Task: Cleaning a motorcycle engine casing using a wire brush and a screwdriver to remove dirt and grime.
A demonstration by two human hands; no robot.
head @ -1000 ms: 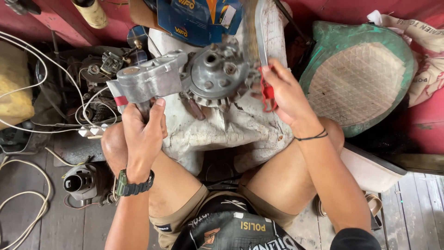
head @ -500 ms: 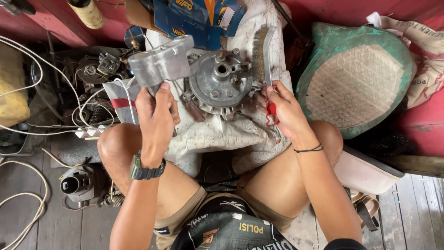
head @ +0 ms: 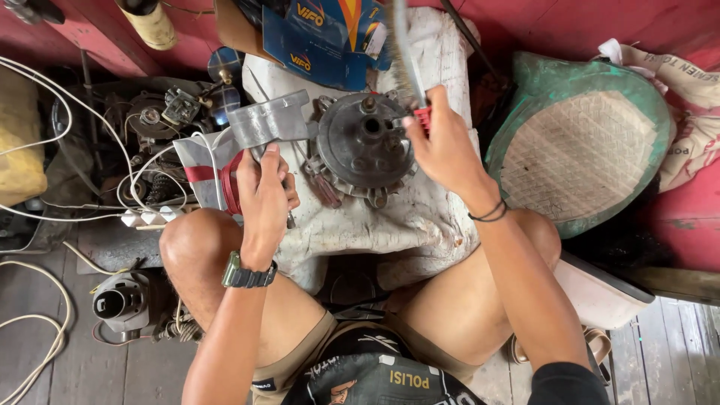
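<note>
Right hand (head: 442,142) raised, fingers gripping wire brush (head: 401,52).

— Underfoot? Weathered grey wooden floor planks (head: 52,367), gaps showing between boards.

— And beyond? Red painted wall (head: 600,22) along the top, worn and scuffed.

— Around the edges? White cables (head: 30,67) looping over the left side, a yellow container (head: 19,161) at the far left, a green woven fan-shaped basket (head: 577,150) leaning at right, a printed sack (head: 697,97) behind it.

— Light? Soft, even daylight, no hard shadows.
</note>
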